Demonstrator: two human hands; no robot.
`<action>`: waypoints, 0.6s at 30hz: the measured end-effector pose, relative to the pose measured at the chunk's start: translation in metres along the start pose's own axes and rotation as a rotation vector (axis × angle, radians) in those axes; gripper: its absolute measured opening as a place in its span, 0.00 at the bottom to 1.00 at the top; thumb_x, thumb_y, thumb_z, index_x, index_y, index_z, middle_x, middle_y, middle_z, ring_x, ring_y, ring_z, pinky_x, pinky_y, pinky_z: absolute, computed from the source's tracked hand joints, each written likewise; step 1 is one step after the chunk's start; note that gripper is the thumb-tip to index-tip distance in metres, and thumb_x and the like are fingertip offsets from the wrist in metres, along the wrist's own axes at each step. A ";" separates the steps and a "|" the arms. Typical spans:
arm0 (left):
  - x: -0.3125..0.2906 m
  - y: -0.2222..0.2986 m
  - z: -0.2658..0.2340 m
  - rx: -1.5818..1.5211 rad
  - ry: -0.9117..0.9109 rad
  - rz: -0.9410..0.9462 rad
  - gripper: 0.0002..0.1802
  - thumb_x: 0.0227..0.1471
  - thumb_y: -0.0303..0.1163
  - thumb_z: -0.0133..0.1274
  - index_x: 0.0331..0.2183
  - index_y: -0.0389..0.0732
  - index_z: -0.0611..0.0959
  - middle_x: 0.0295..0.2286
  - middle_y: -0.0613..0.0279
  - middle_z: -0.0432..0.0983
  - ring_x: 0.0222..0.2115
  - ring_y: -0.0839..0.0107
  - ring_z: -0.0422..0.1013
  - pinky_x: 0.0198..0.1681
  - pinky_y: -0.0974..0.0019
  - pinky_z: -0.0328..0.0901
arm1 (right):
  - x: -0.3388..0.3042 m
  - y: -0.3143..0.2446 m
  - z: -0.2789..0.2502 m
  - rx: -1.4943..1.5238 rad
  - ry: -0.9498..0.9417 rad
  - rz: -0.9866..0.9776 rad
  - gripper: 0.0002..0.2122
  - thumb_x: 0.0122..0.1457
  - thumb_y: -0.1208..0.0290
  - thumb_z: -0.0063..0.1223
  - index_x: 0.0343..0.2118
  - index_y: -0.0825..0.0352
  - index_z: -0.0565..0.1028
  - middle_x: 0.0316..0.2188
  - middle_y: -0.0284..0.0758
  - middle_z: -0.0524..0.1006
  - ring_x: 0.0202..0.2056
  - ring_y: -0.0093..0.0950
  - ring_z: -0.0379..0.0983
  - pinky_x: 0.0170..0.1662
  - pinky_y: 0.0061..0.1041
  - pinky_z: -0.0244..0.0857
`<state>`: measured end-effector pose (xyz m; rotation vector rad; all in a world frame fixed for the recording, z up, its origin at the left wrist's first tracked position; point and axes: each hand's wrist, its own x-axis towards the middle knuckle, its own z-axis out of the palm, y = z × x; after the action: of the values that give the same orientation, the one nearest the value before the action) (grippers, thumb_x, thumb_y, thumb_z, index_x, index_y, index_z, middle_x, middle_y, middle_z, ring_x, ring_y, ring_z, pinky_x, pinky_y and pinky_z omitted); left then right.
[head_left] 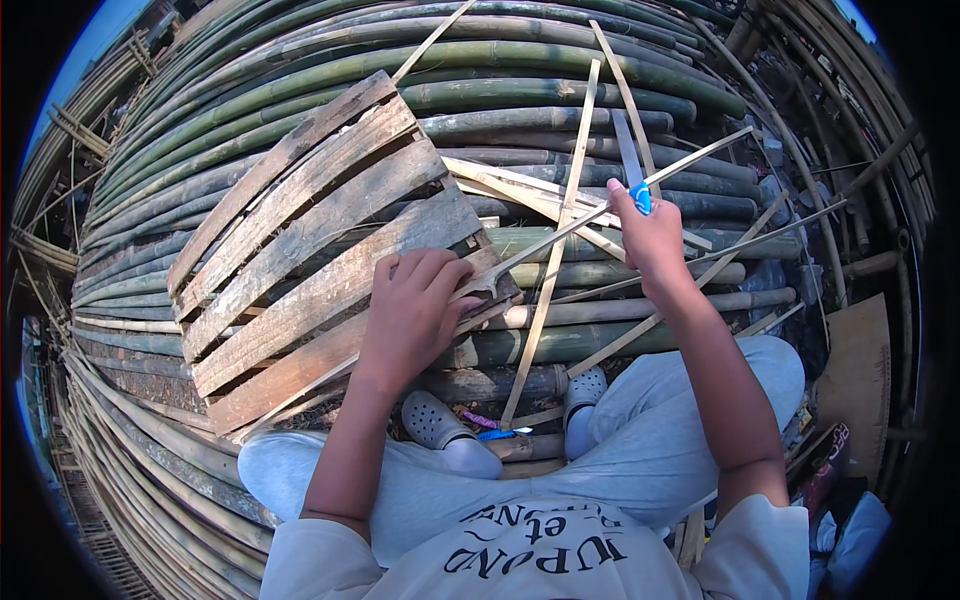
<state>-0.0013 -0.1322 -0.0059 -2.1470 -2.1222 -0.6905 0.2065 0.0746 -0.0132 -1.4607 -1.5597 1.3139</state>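
My left hand [420, 305] lies at the right edge of a slatted wooden pallet [310, 235], its fingers curled over a long, thin bamboo strip [548, 242]. That strip slants from under the hand up to the right, passing by my right hand. My right hand [650, 235] is closed round the blue handle [641, 197] of a knife, whose long grey blade [626, 145] points away from me. Beneath the hands, several pale split strips [575, 170] cross one another on a bed of green bamboo poles [520, 93].
Between my feet, in grey clogs [436, 418], lies a small blue object [497, 435] that I cannot make out. More poles [170, 450] are stacked at the left. A brown board [858, 375] leans at the right, with bags [855, 530] below it.
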 end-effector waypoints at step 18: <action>0.005 -0.004 0.013 -0.216 -0.004 -0.033 0.21 0.50 0.27 0.60 0.47 0.40 0.76 0.57 0.55 0.67 0.64 0.54 0.55 0.68 0.41 0.40 | -0.097 0.003 0.030 -0.715 -0.222 -0.682 0.13 0.67 0.64 0.46 0.29 0.69 0.68 0.14 0.42 0.73 0.15 0.43 0.72 0.19 0.38 0.65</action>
<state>-0.0018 -0.1233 -0.0169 -2.2205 -2.1806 -0.9602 0.1986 -0.0262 -0.0078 -0.9727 -2.5425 0.5359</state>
